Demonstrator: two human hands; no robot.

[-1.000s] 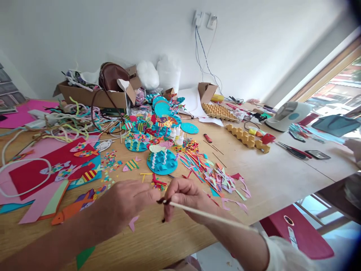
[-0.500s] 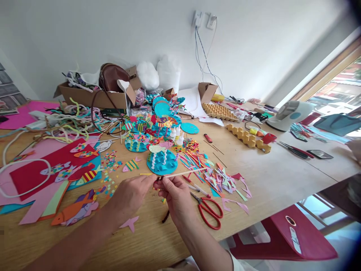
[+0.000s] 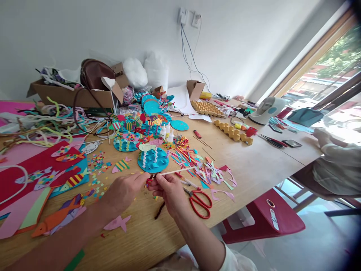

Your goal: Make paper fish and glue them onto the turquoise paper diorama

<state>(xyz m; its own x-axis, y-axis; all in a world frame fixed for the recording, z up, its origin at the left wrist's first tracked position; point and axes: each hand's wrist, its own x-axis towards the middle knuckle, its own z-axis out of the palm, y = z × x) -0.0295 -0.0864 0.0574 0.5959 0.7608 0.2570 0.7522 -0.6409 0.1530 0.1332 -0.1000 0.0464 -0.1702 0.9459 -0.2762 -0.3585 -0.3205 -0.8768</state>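
In the middle of the head view, my left hand [image 3: 125, 192] and my right hand [image 3: 169, 190] meet with closed fingertips. Between them is a dark brown fuzzy strand [image 3: 152, 175], perhaps a pipe cleaner; my left fingers pinch it. A thin white stick [image 3: 180, 170] sticks out to the right from under my right thumb. Below my right hand hangs or lies a dark strand end [image 3: 159, 210]; whether it joins the pinched one is hidden. Just beyond my fingers sits a blue egg-carton piece [image 3: 158, 162] with paper fish. Red-handled scissors [image 3: 200, 203] lie right of my right hand.
Paper scraps [image 3: 214, 175] lie right of centre. Paper fish [image 3: 58, 216] and coloured sheets [image 3: 36, 165] cover the left. Pipe cleaners [image 3: 56, 120] and a cardboard box [image 3: 70, 94] stand behind. A red stool [image 3: 267, 216] is beside the table; another person [image 3: 338, 162] sits at far right.
The view has turned right, so things sit further left and a seated person shows more at right. Both hands stay together at the dark strand and white stick.
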